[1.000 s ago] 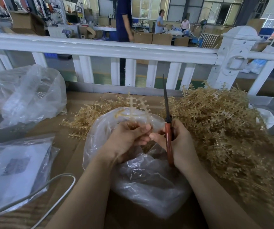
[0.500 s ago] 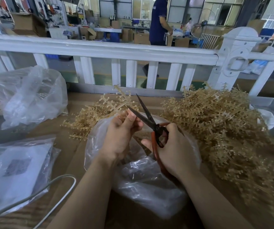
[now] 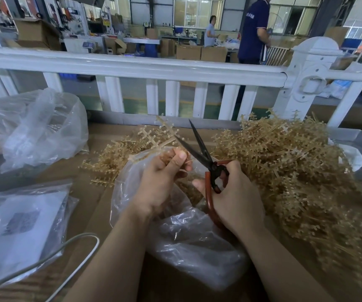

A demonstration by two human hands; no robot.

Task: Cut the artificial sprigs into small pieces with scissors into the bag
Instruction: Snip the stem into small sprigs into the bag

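Pinching one tan sprig (image 3: 154, 139) by its stem, the left hand (image 3: 160, 182) holds it over the clear bag (image 3: 188, 232) at the table's (image 3: 84, 205) near middle. The right hand (image 3: 236, 199) grips the red-handled scissors (image 3: 206, 168) (blades parted around the stem). Sprig piles (image 3: 295, 171) lie at the far edge and right. Two more plastic bags (image 3: 34, 129) sit left.
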